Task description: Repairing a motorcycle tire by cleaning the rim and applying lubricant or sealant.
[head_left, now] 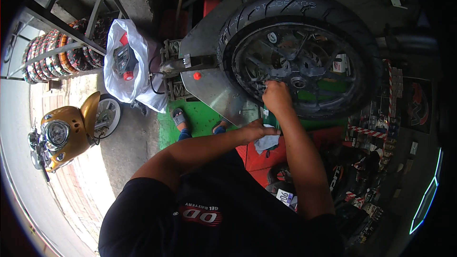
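Note:
A motorcycle wheel with a black tyre [300, 4] lies flat on a grey metal plate [200, 38], its dark spoked rim showing. My right hand [277, 96] has curled fingers against the rim's lower left, beside a spoke; whatever they grip is hidden. Below it, my left hand [254, 132] is closed around what looks like a green bottle [270, 120], partly hidden by my right forearm. A grey-blue cloth [265, 145] hangs just under that hand.
A white plastic bag [119, 57] of items sits left of the plate. Stacked tyres [62, 59] stand under a metal rack. A gold scooter [71, 128] is at left, parts [366, 171] at right. My feet [180, 119] are on green flooring [195, 109].

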`<state>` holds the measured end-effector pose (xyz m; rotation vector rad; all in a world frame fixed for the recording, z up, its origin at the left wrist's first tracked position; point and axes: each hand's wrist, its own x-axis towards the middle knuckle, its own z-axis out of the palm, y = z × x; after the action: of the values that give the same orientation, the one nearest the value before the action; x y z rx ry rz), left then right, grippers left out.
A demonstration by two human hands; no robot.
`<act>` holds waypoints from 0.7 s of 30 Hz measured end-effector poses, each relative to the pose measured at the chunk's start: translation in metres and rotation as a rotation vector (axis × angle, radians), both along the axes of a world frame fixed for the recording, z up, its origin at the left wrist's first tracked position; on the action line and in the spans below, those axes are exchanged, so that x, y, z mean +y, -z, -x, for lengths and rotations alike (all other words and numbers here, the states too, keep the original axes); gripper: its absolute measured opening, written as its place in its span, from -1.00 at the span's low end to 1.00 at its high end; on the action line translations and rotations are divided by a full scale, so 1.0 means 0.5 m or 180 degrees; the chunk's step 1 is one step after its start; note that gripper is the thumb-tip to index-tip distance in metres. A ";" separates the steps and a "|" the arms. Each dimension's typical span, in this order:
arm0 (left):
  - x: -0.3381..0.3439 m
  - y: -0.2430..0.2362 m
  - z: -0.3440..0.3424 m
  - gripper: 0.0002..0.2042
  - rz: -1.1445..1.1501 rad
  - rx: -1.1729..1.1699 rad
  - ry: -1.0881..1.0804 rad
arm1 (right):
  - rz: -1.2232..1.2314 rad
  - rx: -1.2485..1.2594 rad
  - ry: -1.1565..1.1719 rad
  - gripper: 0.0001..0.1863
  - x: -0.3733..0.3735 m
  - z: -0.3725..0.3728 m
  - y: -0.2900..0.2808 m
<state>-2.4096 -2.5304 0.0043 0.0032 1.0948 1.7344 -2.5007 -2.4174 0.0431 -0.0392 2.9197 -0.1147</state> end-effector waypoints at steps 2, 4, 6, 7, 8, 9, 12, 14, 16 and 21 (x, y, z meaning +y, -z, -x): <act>-0.001 0.000 -0.008 -0.11 -0.0114 -0.0105 -0.0072 | -0.0076 0.0081 -0.0021 -0.74 0.000 -0.004 -0.004; 0.005 0.003 -0.016 -0.15 -0.0119 -0.0184 -0.0036 | 0.0022 0.0068 0.0039 -0.75 -0.003 -0.006 -0.007; 0.016 0.010 -0.017 -0.16 -0.0459 -0.0512 -0.0362 | 0.0025 -0.0148 0.0238 -0.75 -0.004 -0.011 -0.016; 0.019 0.013 -0.020 -0.16 -0.0514 -0.0473 -0.0386 | 0.0181 -0.0027 0.0140 -0.69 -0.006 -0.019 -0.024; 0.022 0.014 -0.025 -0.16 -0.0518 -0.0461 -0.0502 | 0.0272 0.0006 0.0121 -0.62 -0.009 -0.029 -0.032; 0.024 0.015 -0.028 -0.17 -0.0375 -0.0485 -0.0567 | 0.0347 0.0099 -0.0002 -0.62 -0.006 -0.045 -0.047; 0.028 0.000 -0.033 -0.31 -0.0826 -0.1162 -0.0790 | 0.1029 0.0299 0.0484 -0.38 0.012 -0.141 -0.119; 0.031 -0.019 -0.029 -0.34 -0.1185 -0.1278 -0.0737 | 0.1229 0.0471 0.0728 -0.25 0.018 -0.213 -0.164; 0.039 -0.040 -0.023 -0.37 -0.1553 -0.1398 -0.0668 | 0.1341 0.0396 0.1042 -0.20 0.019 -0.277 -0.201; 0.067 -0.068 -0.014 -0.46 -0.1487 -0.1738 -0.0688 | 0.1209 0.0410 0.1407 -0.09 0.003 -0.328 -0.222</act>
<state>-2.4026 -2.4968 0.0381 -0.2901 0.2905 1.9881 -2.3368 -2.4159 0.1540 0.5562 2.9334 -0.7583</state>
